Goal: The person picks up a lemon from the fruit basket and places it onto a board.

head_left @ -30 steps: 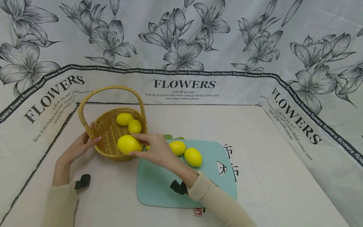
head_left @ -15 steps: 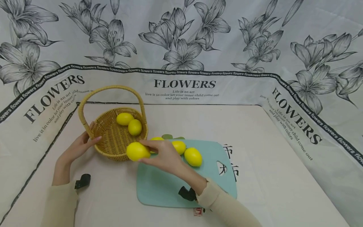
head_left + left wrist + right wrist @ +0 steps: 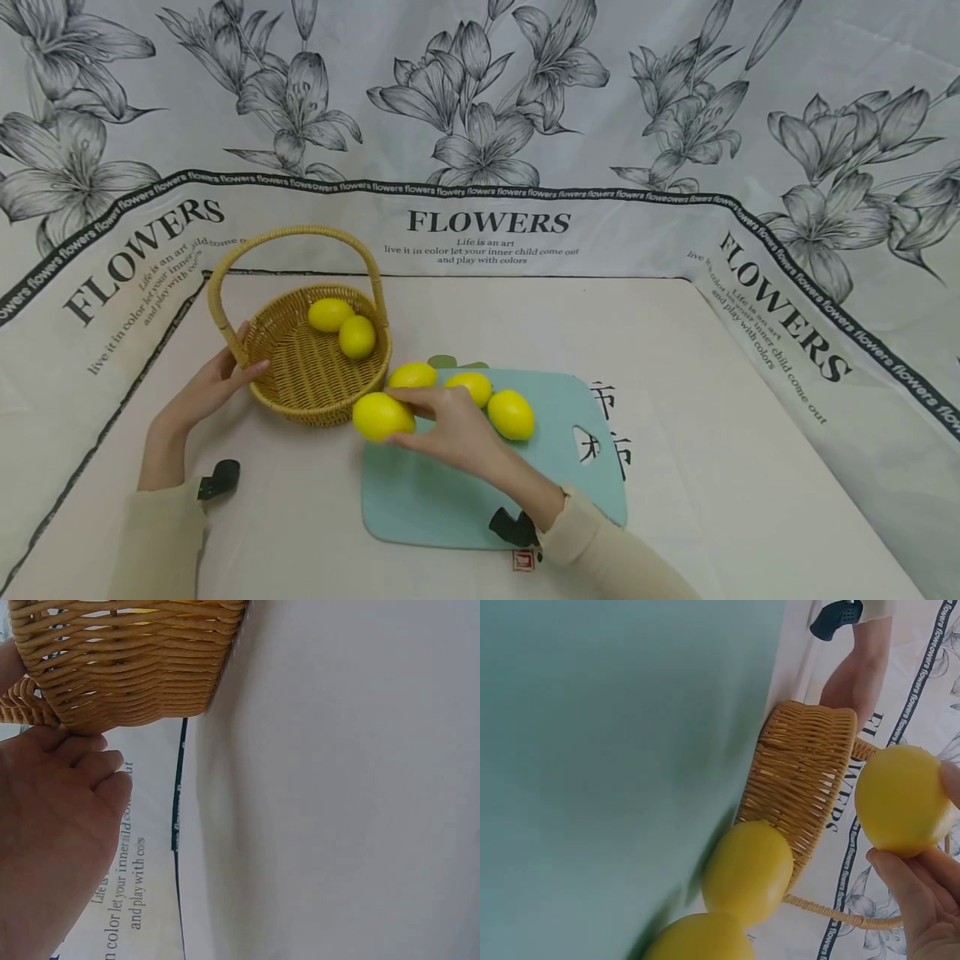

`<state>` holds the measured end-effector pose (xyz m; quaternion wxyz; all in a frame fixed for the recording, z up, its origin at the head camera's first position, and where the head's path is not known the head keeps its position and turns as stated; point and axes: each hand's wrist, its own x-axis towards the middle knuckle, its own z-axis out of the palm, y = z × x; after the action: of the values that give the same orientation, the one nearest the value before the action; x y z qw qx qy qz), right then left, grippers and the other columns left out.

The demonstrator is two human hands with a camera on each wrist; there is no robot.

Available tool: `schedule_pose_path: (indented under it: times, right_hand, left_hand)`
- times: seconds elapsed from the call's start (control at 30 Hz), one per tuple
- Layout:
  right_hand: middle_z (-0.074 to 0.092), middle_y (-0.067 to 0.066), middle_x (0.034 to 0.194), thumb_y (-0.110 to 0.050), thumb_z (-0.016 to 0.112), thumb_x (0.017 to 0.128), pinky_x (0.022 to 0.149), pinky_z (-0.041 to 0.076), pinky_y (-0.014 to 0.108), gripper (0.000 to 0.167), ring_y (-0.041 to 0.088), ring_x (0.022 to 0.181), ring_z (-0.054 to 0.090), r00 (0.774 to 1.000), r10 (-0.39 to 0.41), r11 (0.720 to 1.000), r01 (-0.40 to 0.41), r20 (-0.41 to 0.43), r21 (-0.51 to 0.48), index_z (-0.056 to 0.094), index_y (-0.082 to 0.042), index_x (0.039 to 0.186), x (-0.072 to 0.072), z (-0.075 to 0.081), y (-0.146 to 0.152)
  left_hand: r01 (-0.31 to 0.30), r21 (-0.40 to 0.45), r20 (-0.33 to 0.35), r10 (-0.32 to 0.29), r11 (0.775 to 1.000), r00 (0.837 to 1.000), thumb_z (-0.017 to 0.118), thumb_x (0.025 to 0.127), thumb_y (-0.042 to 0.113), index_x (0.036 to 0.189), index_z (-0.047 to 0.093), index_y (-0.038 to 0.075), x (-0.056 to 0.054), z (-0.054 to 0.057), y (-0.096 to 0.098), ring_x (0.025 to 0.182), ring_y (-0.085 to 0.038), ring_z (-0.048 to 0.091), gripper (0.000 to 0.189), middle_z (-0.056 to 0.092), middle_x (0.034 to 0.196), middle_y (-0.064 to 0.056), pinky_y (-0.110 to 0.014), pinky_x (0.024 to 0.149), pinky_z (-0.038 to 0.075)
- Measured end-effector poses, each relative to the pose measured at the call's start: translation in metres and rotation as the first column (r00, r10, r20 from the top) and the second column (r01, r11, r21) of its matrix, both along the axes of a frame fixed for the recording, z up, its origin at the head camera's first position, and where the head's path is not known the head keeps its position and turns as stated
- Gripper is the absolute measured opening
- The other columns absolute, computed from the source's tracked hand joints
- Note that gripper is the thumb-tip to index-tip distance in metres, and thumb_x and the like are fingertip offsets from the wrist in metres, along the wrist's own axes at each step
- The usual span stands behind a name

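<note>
A wicker basket (image 3: 300,367) with a tall hoop handle stands at the left in the head view. My left hand (image 3: 204,390) grips its left rim, thumb over the edge; the fingers bend against the woven wall (image 3: 135,682) in the left wrist view. Two yellow lemons (image 3: 330,315) lie in the basket. Between thumb and fingers, my right hand (image 3: 459,429) pinches another lemon (image 3: 381,417), raised over the left edge of the pale blue cutting board (image 3: 435,508). Three lemons (image 3: 512,415) rest along the board's far side, one partly behind the right hand.
Green flat shapes (image 3: 444,362) peek out behind the board, mostly hidden. The board has a cut-out handle hole (image 3: 587,445) at its right. A white cloth (image 3: 735,467) with printed lettering covers the table, and a flower-printed cloth (image 3: 480,108) hangs behind.
My right hand has drawn the lemon back from above the basket, rightward and toward me, to the board's left edge. The left hand and basket have stayed put.
</note>
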<state>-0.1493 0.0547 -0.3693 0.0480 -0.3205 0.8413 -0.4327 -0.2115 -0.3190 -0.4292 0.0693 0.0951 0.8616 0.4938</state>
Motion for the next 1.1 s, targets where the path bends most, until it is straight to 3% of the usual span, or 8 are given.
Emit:
schedule_pose_path:
  times: [0.2,0.6,1.1]
  right_hand:
    - [0.064,0.008,0.125,-0.02,0.081,0.08,0.087,0.05,0.019,0.052,0.012,0.11,0.062,1.0,-0.015,1.0,0.015,0.002,0.021,0.064,-0.001,0.125,0.001,-0.007,0.007]
    - [0.068,0.009,0.116,-0.02,0.082,0.078,0.083,0.049,0.014,0.051,0.011,0.104,0.064,0.999,-0.049,0.99,0.047,0.006,0.129,0.066,0.001,0.121,-0.002,-0.026,0.015]
    - [0.069,0.005,0.114,-0.023,0.083,0.076,0.082,0.053,0.023,0.05,0.008,0.095,0.062,0.997,-0.065,0.969,0.07,-0.029,0.236,0.068,-0.002,0.119,-0.004,-0.029,0.015]
  left_hand:
    - [-0.001,0.006,0.0,0.001,1.0,1.0,0.051,0.101,0.031,0.154,-0.008,0.016,0.0,0.0,0.0,0.14,-0.051,-0.006,0.081,-0.008,0.157,-0.026,-0.073,0.104,0.004]
    - [-0.002,0.009,0.013,0.002,1.0,1.0,0.051,0.1,0.032,0.154,-0.009,0.018,0.001,0.0,0.0,0.14,-0.051,-0.006,0.082,-0.008,0.157,-0.026,-0.075,0.102,0.004]
    - [-0.008,-0.002,0.017,0.008,1.0,1.0,0.052,0.1,0.033,0.154,-0.009,0.018,0.0,0.001,0.001,0.14,-0.052,-0.005,0.083,-0.007,0.156,-0.028,-0.075,0.103,0.004]
